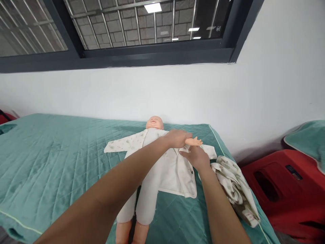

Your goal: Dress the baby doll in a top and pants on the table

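Observation:
A baby doll [149,176] lies on its back, its head against the wall and its legs toward me. My left hand [179,138] is closed around the doll's forearm, and the doll's small hand [194,141] sticks out past my fingers. Just below it, my right hand [198,156] grips a white patterned baby jacket [175,176]; its fingertips are partly hidden behind the doll's hand. One jacket sleeve [122,145] covers the doll's other arm. The second sleeve [210,151] lies flat beyond my right hand. White cloth covers the doll's torso and upper legs.
Crumpled patterned cloth [231,183] lies at the right edge of the green quilted bed cover [63,162]. Beside the bed stand red plastic stools [286,193] with green cloth on top. A white wall [127,95] and a barred window [152,56] are behind.

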{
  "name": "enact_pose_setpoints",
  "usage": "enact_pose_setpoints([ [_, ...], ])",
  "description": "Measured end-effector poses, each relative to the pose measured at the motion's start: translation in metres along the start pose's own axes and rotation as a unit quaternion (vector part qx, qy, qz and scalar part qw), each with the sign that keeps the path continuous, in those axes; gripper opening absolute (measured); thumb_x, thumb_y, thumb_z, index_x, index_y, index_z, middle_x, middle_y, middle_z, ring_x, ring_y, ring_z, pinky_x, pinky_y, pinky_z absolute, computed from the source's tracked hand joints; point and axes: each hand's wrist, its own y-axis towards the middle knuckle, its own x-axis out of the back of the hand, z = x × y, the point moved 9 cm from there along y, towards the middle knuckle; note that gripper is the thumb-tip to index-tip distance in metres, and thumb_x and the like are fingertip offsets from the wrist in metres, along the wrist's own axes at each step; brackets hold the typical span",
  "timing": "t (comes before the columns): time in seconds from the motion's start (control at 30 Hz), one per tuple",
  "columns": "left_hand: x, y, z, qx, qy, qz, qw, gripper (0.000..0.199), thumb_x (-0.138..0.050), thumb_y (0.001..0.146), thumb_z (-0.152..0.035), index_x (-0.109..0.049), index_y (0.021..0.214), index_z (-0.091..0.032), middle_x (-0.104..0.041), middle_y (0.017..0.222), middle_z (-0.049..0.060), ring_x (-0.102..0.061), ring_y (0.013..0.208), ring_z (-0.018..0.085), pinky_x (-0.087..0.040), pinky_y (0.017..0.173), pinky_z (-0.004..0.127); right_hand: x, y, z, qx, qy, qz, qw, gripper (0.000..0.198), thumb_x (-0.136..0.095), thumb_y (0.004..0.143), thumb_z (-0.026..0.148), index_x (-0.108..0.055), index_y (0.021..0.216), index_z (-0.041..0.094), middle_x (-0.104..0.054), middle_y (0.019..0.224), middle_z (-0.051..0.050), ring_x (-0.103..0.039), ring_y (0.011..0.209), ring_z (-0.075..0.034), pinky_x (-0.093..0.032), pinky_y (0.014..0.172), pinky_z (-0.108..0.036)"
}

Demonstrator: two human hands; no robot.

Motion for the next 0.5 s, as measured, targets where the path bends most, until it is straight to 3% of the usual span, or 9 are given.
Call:
enact_pose_setpoints([
  [0.13,-0.007,-0.003,-0.004,-0.007,0.021,0.013,1.000,0.020,-0.050,0.083,-0.017,-0.065,0.095,-0.023,-0.072,0.091,0.003,-0.065,0.080,0.021,-0.043,0.073,0.031,0.002,0.002,-0.012,-0.025,0.085,0.019,0.996,0.032,-0.075,0.065,0.043,-0.053,0.056,0.022,-0.061,0.065,-0.006,-0.059,0.073,-0.024,-0.037,0.068,-0.035],
  [0.27,-0.013,-0.001,-0.005,-0.009,0.031,0.019,0.999,0.019,-0.049,0.085,-0.020,-0.064,0.097,-0.023,-0.073,0.095,0.004,-0.065,0.084,0.023,-0.044,0.073,0.032,0.026,0.011,-0.034,-0.052,0.154,-0.064,0.985,0.019,-0.062,0.068,0.028,-0.049,0.057,0.023,-0.054,0.061,-0.003,-0.051,0.066,-0.019,-0.030,0.063,-0.032],
  [0.37,-0.024,0.000,-0.006,-0.019,0.060,0.041,0.997,0.018,-0.053,0.082,-0.022,-0.064,0.098,-0.023,-0.072,0.098,0.005,-0.066,0.088,0.024,-0.044,0.074,0.033,0.040,0.015,-0.053,-0.085,0.227,-0.135,0.961,0.018,-0.057,0.067,0.027,-0.042,0.057,0.023,-0.046,0.055,0.001,-0.043,0.062,-0.016,-0.029,0.060,-0.029],
  [0.5,-0.032,0.000,-0.005,0.005,0.098,0.048,0.994,0.024,-0.056,0.083,-0.027,-0.064,0.106,-0.023,-0.071,0.102,0.008,-0.066,0.091,0.026,-0.044,0.081,0.037,0.040,0.015,-0.062,-0.096,0.376,-0.153,0.909,0.020,-0.056,0.068,0.034,-0.038,0.064,0.024,-0.039,0.051,0.006,-0.037,0.051,-0.013,-0.032,0.049,-0.027],
])
